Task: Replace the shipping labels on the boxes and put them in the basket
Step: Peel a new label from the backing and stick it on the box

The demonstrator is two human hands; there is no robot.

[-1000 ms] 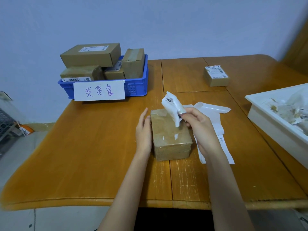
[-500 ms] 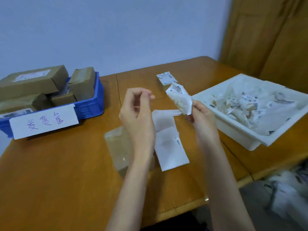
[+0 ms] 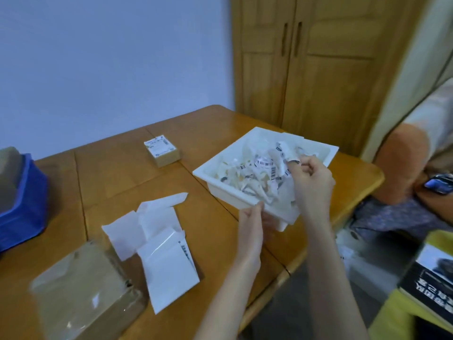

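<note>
Head view: discarding, right hand (image 3: 311,182) pinching the crumpled old white label (image 3: 286,149) over the white plastic scrap bin (image 3: 221,186) at two o'clock, left hand (image 3: 251,218) gripping its rim; next, relabel the bare brown cardboard box (image 3: 81,290) at seven o'clock

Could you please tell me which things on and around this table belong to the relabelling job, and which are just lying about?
Job:
bare brown cardboard box
white label sheets
small labelled cardboard box
blue plastic basket
white plastic scrap bin
peeled old label in right hand

Lying about:
dark book
phone
</note>
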